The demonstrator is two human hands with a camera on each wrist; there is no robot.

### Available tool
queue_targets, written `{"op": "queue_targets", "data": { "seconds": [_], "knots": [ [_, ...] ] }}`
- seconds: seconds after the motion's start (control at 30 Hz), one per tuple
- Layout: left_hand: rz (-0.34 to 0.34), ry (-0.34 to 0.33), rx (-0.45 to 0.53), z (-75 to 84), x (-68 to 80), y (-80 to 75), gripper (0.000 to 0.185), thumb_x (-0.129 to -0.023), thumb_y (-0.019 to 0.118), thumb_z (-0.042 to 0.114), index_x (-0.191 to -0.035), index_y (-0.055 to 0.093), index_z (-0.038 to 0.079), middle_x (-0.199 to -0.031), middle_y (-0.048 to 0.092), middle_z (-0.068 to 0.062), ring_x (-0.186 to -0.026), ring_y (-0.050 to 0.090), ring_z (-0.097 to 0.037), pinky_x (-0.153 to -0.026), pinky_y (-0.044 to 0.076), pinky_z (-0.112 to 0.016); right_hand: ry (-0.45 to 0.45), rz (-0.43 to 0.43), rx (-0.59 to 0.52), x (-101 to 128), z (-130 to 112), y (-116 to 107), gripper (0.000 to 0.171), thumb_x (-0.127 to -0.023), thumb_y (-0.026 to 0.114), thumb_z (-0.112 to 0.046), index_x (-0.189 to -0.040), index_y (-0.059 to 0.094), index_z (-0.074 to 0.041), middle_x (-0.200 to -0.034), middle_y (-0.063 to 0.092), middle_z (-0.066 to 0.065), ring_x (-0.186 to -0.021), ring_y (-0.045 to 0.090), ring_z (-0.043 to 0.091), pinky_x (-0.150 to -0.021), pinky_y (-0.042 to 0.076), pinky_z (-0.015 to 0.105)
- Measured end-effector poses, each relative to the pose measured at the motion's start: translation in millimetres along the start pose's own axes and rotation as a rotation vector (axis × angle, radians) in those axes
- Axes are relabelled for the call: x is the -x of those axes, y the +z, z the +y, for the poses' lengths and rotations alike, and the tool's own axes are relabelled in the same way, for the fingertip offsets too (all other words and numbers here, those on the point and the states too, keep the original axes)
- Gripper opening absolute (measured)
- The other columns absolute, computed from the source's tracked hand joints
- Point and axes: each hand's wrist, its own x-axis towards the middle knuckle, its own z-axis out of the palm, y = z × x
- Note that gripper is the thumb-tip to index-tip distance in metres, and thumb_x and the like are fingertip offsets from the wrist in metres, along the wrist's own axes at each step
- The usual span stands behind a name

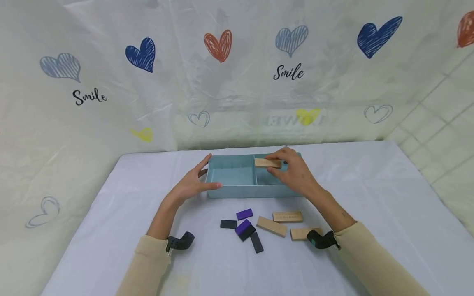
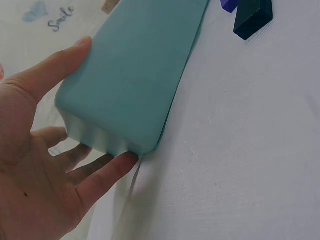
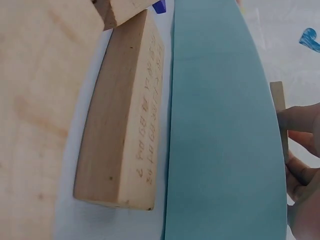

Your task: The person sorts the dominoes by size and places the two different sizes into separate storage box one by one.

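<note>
Pinching a wooden block (image 1: 265, 163), right hand (image 1: 294, 172) over blue tray (image 1: 244, 192), left hand (image 1: 189, 186) spread against its corner

Head view downward; 2 wrist closeups share box (image 1: 244, 191).

On the white sheet (image 1: 244, 78) at the back, a black word "Smile" (image 1: 89, 96) is showing at the left. Another "Smile" (image 1: 289, 71) is sitting under a light blue heart (image 1: 291, 40). By a yellow heart (image 1: 308, 116), pale letters (image 1: 277, 121) are looking backward and blurry. A wooden block (image 3: 142, 120) is wearing rows of small marks, too unclear to read.
</note>
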Motion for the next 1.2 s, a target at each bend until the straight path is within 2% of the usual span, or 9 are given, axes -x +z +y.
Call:
{"op": "queue_targets", "data": {
  "seconds": [0.13, 0.37, 0.57, 0.8, 0.93, 1.1, 1.2],
  "knots": [
    [-0.001, -0.001, 0.005, 0.7, 0.7, 0.0, 0.112, -0.082, 0.087, 0.046, -0.165, 0.012, 0.048, -0.177, 0.013, 0.008, -0.162, 0.026, -0.032, -0.122, 0.031, -0.067, 0.002, 0.007, 0.011, -1.8, -0.3, 0.4, 0.034, -0.091, 0.08, -0.009, -0.124, 0.075, -0.009, -0.118, 0.068, 0.013, -0.103, 0.056, 0.028, -0.089, 0.047, 0.044],
    [-0.006, 0.01, 0.012, 0.7, 2.5, -2.2, 0.111, -0.081, 0.088, 0.047, -0.164, 0.013, 0.051, -0.176, 0.012, 0.012, -0.162, 0.026, -0.03, -0.121, 0.034, -0.066, 0.025, -0.004, 0.013, -5.8, 0.8, 1.8, 0.034, -0.092, 0.08, -0.01, -0.126, 0.075, -0.008, -0.114, 0.066, 0.014, -0.102, 0.055, 0.029, -0.091, 0.049, 0.053],
    [-0.003, 0.005, 0.013, 0.8, 2.7, -1.7, 0.112, -0.082, 0.087, 0.045, -0.165, 0.012, 0.049, -0.177, 0.011, 0.009, -0.162, 0.025, -0.031, -0.122, 0.032, -0.067, 0.031, -0.006, 0.042, -8.6, 2.0, 2.1, 0.035, -0.092, 0.08, -0.011, -0.126, 0.074, -0.009, -0.112, 0.065, 0.014, -0.098, 0.054, 0.029, -0.085, 0.045, 0.042],
    [-0.002, -0.001, 0.009, 0.6, 1.4, 0.5, 0.112, -0.083, 0.087, 0.044, -0.166, 0.012, 0.047, -0.177, 0.012, 0.008, -0.162, 0.025, -0.031, -0.123, 0.029, -0.069, 0.054, -0.013, 0.071, -10.7, 3.5, 0.2, 0.034, -0.093, 0.079, -0.012, -0.126, 0.074, -0.008, -0.115, 0.066, 0.016, -0.099, 0.055, 0.031, -0.084, 0.044, 0.042],
    [-0.001, 0.006, 0.009, 0.9, 1.6, 0.3, 0.113, -0.083, 0.087, 0.044, -0.166, 0.011, 0.044, -0.177, 0.012, 0.009, -0.162, 0.025, -0.031, -0.123, 0.029, -0.068, 0.06, -0.011, 0.082, -12.4, 4.5, -0.9, 0.035, -0.092, 0.08, -0.01, -0.127, 0.074, -0.006, -0.118, 0.064, 0.018, -0.102, 0.054, 0.033, -0.085, 0.046, 0.045],
    [-0.007, 0.006, 0.017, 2.1, 2.7, 0.3, 0.111, -0.083, 0.087, 0.044, -0.165, 0.011, 0.048, -0.177, 0.012, 0.01, -0.162, 0.024, -0.031, -0.123, 0.029, -0.068, 0.066, -0.026, 0.085, -15.0, 5.6, -2.6, 0.044, -0.091, 0.08, -0.011, -0.134, 0.069, -0.005, -0.126, 0.06, 0.022, -0.114, 0.055, 0.042, -0.094, 0.049, 0.053],
    [-0.009, 0.007, 0.022, 2.3, 3.1, 0.4, 0.111, -0.083, 0.086, 0.043, -0.165, 0.011, 0.048, -0.177, 0.011, 0.01, -0.163, 0.024, -0.032, -0.123, 0.029, -0.068, 0.071, -0.033, 0.083, -15.3, 4.7, -4.7, 0.045, -0.092, 0.08, -0.012, -0.135, 0.068, -0.005, -0.129, 0.06, 0.023, -0.118, 0.055, 0.043, -0.097, 0.049, 0.056]
  ]
}}
